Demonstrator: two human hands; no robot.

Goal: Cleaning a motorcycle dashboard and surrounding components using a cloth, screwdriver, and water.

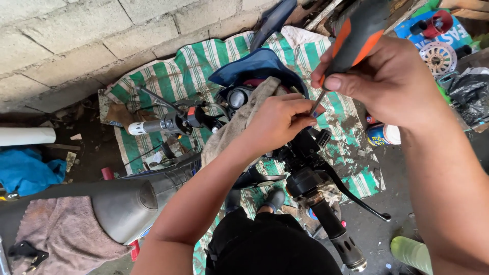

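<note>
My right hand grips a screwdriver with a black and orange handle, its thin shaft pointing down and left. My left hand rests on the middle of a motorcycle handlebar, fingertips pinching around the screwdriver tip, partly over a dirty beige rag. The black switch housing and right grip with its brake lever lie just below my left hand. The left grip sticks out to the left. What the tip touches is hidden by my fingers.
A green and white striped tarp covers the ground before a concrete block wall. The grey fuel tank and a pinkish cloth sit lower left. A spray can, a blue cloth and tools lie around.
</note>
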